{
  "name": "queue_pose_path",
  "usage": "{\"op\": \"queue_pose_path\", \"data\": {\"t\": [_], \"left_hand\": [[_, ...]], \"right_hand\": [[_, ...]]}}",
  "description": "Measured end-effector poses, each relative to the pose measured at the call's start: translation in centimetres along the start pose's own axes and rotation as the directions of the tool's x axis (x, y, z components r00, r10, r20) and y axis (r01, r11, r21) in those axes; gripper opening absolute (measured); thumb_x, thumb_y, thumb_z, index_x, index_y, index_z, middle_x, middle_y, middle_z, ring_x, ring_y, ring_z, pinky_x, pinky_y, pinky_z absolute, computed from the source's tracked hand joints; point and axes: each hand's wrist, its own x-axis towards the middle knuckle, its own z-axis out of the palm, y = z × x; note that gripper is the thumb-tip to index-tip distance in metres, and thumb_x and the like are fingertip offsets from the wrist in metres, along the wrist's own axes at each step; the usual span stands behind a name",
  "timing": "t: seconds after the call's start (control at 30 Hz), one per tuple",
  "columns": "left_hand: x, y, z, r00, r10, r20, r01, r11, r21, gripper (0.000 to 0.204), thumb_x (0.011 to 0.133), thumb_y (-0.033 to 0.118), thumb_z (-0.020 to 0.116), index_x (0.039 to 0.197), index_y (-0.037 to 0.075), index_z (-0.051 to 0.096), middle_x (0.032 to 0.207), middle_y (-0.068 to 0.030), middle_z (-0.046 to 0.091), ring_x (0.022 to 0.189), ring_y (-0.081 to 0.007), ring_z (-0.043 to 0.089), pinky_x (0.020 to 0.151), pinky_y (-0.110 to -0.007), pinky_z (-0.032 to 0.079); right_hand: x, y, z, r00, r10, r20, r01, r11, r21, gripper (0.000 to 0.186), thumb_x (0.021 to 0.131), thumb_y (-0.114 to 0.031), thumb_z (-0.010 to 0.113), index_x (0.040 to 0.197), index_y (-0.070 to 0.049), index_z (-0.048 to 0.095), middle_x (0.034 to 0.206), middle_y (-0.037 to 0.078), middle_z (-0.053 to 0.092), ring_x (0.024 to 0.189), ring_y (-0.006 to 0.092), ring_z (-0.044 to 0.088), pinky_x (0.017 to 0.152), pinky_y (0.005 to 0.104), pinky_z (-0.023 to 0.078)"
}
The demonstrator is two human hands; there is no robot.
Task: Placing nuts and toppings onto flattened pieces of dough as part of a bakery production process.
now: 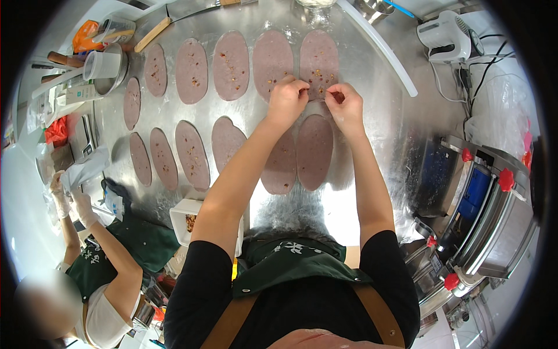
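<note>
Mauve dough [318,55] is lying beneath; my right hand [347,109] is pinching reddish-brown bits [338,97], my left hand [286,100] curling inward, its grip unclear.

Bakery kitchen, apparently: dough ovals [192,61], steel table [389,139].

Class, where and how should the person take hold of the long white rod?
The long white rod is probably best gripped around its visible middle, right hand coming from above: it is slim, lies on the metal table with nothing over it, and its near end lies to that hand's right.
</note>
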Motion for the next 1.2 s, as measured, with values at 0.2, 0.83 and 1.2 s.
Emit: {"op": "queue_pose_path", "data": {"t": [0.2, 0.83, 1.2], "left_hand": [[0.1, 0.4, 0.5, 1.0, 0.02, 0.009, -0.021, 0.996, 0.087, 0.01, 0.064, -0.003, 0.063, 0.073, 0.002, 0.06, 0.074, -0.0119, 0.057, 0.068, -0.0289, 0.059, 0.059, -0.038, 0.048], [-29.0, 10.7, -23.6, 0.705, -0.34, -0.622, 0.555, 0.811, 0.184, 0.013, 0.077, -0.009, 0.055, 0.086, 0.0, 0.055, 0.084, -0.0055, 0.052, 0.072, -0.0114, 0.051, 0.061, -0.022, 0.044], [-29.2, 8.0, -23.4, 0.721, -0.434, -0.54, 0.637, 0.721, 0.272, 0.005, 0.08, 0.0, 0.059, 0.084, 0.0, 0.063, 0.077, -0.0085, 0.058, 0.067, -0.0198, 0.056, 0.057, -0.027, 0.045]], "right_hand": [[-2.7, 0.5, -0.4, 0.989, 0.149, -0.01, -0.147, 0.985, 0.095, 0.007, 0.074, -0.002, 0.062, 0.08, 0.0, 0.06, 0.073, 0.004, 0.059, 0.062, 0.009, 0.054, 0.058, 0.0236, 0.045], [-23.6, -16.4, 8.2, 0.681, -0.55, 0.485, 0.153, 0.753, 0.64, 0.018, 0.065, 0.002, 0.064, 0.077, -0.005, 0.052, 0.08, 0.008, 0.053, 0.07, 0.0265, 0.056, 0.06, 0.0341, 0.045], [-21.4, -12.8, 12.6, 0.65, -0.538, 0.536, 0.459, 0.841, 0.288, 0.009, 0.071, -0.005, 0.061, 0.079, -0.006, 0.057, 0.077, 0.008, 0.053, 0.071, 0.026, 0.056, 0.058, 0.034, 0.046]]}}
